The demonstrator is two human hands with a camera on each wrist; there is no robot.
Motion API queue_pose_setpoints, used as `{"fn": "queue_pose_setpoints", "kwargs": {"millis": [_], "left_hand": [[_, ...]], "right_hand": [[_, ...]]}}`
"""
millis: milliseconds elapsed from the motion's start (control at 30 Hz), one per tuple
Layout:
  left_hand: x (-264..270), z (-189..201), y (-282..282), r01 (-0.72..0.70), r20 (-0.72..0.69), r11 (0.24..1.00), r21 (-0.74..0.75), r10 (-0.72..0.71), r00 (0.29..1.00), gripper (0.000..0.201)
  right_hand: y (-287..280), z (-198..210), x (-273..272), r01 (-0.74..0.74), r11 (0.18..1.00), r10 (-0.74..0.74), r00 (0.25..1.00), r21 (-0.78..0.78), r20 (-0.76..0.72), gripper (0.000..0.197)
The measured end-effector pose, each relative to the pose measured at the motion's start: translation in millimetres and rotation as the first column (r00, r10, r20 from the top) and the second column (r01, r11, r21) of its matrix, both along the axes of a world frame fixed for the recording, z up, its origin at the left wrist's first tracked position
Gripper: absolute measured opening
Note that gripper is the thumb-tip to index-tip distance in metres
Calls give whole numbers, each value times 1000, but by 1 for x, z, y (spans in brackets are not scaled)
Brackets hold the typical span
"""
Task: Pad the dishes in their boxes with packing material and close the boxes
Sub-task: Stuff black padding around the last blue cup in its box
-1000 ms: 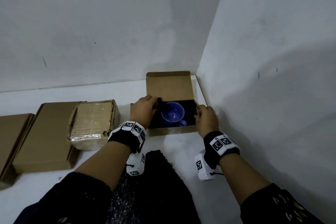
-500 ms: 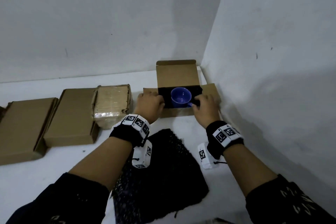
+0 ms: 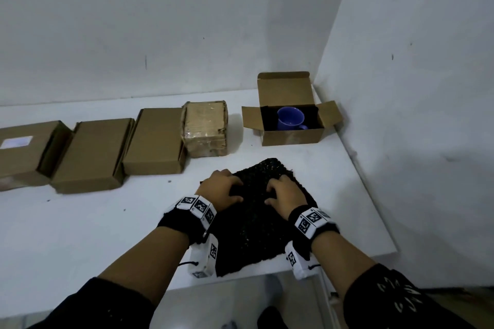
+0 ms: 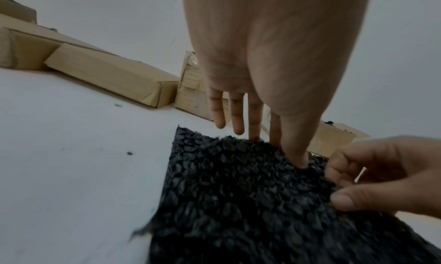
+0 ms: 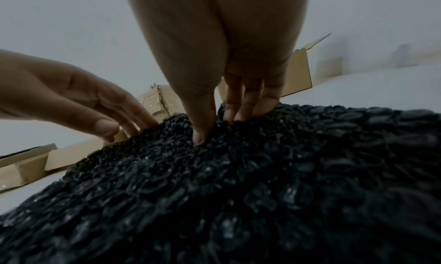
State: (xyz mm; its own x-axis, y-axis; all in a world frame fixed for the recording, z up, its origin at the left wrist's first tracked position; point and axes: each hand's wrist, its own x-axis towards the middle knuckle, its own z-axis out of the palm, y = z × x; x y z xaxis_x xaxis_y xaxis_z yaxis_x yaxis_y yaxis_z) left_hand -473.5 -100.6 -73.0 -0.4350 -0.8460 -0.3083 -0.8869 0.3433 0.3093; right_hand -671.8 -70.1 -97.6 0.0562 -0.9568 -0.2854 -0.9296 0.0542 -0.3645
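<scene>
could tear or come up doubled if tugged unevenly (sheets lie stacked). black bubble wrap [image 3: 256, 211] lower centre on worktop [image 3: 80, 235], under both hands: left hand [image 3: 222, 189] and right hand [image 3: 284, 195] pinching its far edge, fingers [image 5: 203, 132] curled in. mug [image 3: 290, 118] in open box [image 3: 291, 131], upper right.

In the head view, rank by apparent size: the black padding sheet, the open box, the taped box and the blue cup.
1. Black padding sheet, though it lies nearest the camera, which enlarges it.
2. Open box, flaps included.
3. Taped box.
4. Blue cup, clearly smallest, sitting inside the open box.
</scene>
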Motion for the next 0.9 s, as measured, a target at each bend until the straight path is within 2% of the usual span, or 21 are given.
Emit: {"fn": "queue_pose_setpoints", "kwargs": {"millis": [100, 200, 300, 400, 433, 500, 533, 600, 667, 700, 800, 900], "left_hand": [[-3, -4, 12, 19, -17, 1000, -21, -20, 1000, 62], [-12, -1, 17, -132, -269, 991, 37, 137, 953, 65], [-18, 8, 13, -259, -447, 963, 72, 263, 855, 39], [-25, 22, 6, -282, -554, 952, 123, 301, 776, 17], [-27, 26, 3, -273, -599, 949, 155, 310, 738, 11], [-31, 32, -2, -256, -668, 946, 200, 323, 671, 6], [-33, 34, -5, -261, -680, 947, 188, 317, 661, 7], [-35, 32, -12, -360, -656, 933, 0, 272, 704, 15], [-35, 34, -16, -470, -636, 849, -243, 226, 738, 30], [-36, 38, -17, -474, -651, 830, -294, 189, 735, 32], [-46, 46, -20, -337, -684, 909, -244, 84, 724, 36], [-57, 48, -32, -221, -681, 971, -86, 105, 725, 53]], "right_hand": [[6, 2, 2, -3, 997, 4, 1000, -81, 17, 18], [7, 15, 1, -1, 982, 23, 994, -190, 111, 16], [6, 30, -3, 67, 967, -1, 966, -247, 259, 21], [6, 48, -9, 121, 983, -56, 914, -137, 403, 47], [5, 52, -10, 123, 988, -72, 906, -96, 416, 53], [3, 57, -11, 116, 989, -72, 927, -97, 368, 49], [0, 59, -11, 127, 984, -76, 932, -122, 354, 41], [-6, 65, -10, 185, 968, -99, 904, -170, 417, 24], [-12, 72, -11, 253, 946, -122, 856, -202, 502, 13], [-17, 75, -12, 283, 932, -133, 846, -225, 516, 12], [-31, 83, -17, 304, 931, -145, 816, -203, 560, 14], [-46, 86, -21, 276, 958, -148, 709, -78, 690, 14]]}}
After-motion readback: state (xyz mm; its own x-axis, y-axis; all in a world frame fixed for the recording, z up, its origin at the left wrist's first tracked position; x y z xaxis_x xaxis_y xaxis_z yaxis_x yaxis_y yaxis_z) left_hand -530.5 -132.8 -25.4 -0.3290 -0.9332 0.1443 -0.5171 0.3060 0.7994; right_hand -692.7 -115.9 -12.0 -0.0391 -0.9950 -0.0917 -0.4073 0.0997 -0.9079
